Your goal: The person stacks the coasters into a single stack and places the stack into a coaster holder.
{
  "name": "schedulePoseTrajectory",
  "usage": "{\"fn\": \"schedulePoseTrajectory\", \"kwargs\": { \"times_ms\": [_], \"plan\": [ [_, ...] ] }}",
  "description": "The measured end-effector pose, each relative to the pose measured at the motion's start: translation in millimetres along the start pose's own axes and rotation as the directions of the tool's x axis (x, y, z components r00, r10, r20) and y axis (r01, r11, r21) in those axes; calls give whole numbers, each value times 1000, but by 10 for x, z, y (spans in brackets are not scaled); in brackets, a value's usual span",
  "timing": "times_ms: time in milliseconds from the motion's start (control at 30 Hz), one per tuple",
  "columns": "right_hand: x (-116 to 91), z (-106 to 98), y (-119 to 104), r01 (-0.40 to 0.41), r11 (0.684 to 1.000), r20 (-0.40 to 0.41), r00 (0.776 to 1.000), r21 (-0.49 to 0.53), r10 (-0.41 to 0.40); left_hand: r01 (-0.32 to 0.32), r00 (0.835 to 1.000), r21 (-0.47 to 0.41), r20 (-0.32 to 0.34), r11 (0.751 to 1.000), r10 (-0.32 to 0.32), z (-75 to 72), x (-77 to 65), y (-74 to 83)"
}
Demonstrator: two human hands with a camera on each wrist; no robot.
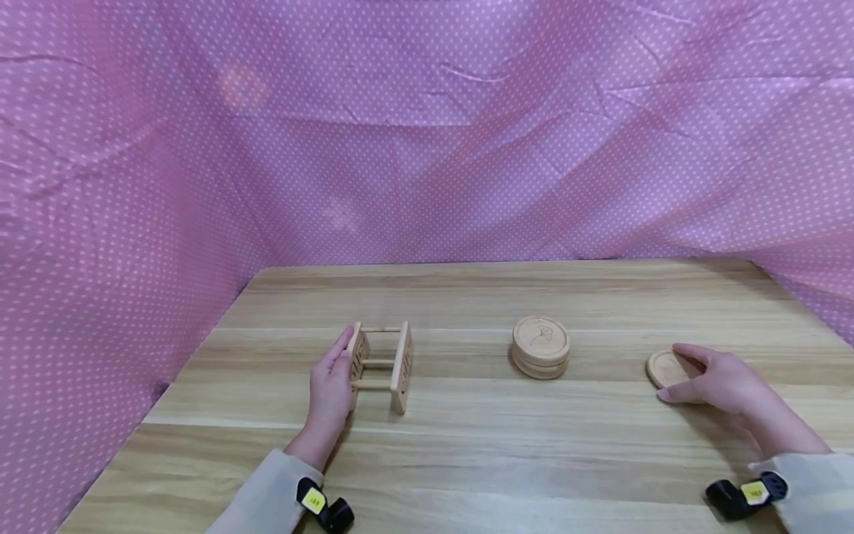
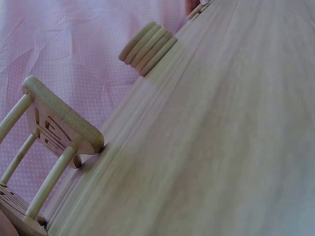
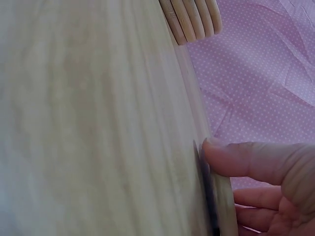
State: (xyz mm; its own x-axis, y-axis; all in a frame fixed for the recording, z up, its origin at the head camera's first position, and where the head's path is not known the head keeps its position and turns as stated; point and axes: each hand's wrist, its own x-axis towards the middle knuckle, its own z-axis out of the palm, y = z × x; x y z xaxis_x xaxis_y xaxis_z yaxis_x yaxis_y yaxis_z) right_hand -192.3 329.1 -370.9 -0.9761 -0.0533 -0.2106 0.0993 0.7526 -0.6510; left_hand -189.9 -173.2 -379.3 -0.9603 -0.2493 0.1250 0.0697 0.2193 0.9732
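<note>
A small wooden rack (image 1: 379, 363), two slotted side panels joined by round rods, stands on the left part of the table. My left hand (image 1: 330, 382) lies along its outer left panel, fingers extended and touching it; only a sliver of that hand shows in the left wrist view. To the right, my right hand (image 1: 723, 382) pinches a round wooden coaster (image 1: 663, 368) by its rim between thumb and fingers. The thumb (image 3: 236, 158) presses at the coaster's edge (image 3: 227, 206) in the right wrist view. Whether the coaster touches the table cannot be told.
Between the hands stands a stack of several round wooden coasters (image 1: 542, 347), the top one bearing a leaf-like line drawing. The wood-grain table (image 1: 454, 460) ends at a pink polka-dot cloth (image 1: 427, 185) hanging behind and at both sides.
</note>
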Motion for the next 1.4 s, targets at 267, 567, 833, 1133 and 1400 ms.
{"fn": "schedulePoseTrajectory", "kwargs": {
  "times_ms": [267, 567, 833, 1133, 1400],
  "plan": [
    [-3, 30, -42, 9, 1000, -38, 999, 16, -8, 0, 1000, -6, 6, 1000, 0, 4, -5, -4],
    [-7, 50, -81, 28, 999, -52, 998, 17, -27, 0, 1000, 1, -2, 1000, 0, 1, -4, -9],
    [-2, 65, -187, 83, 996, -124, 989, -26, -86, -6, 1000, 1, -6, 1000, 6, 1, 1, -15],
    [-11, 101, -297, 87, 996, -159, 983, -8, -88, -5, 1000, -8, -6, 1000, 5, 6, -4, -10],
    [-3, 126, -388, 82, 997, -186, 979, -4, -81, -3, 1000, 1, -9, 1000, 3, 8, -14, -3]
  ]
}}
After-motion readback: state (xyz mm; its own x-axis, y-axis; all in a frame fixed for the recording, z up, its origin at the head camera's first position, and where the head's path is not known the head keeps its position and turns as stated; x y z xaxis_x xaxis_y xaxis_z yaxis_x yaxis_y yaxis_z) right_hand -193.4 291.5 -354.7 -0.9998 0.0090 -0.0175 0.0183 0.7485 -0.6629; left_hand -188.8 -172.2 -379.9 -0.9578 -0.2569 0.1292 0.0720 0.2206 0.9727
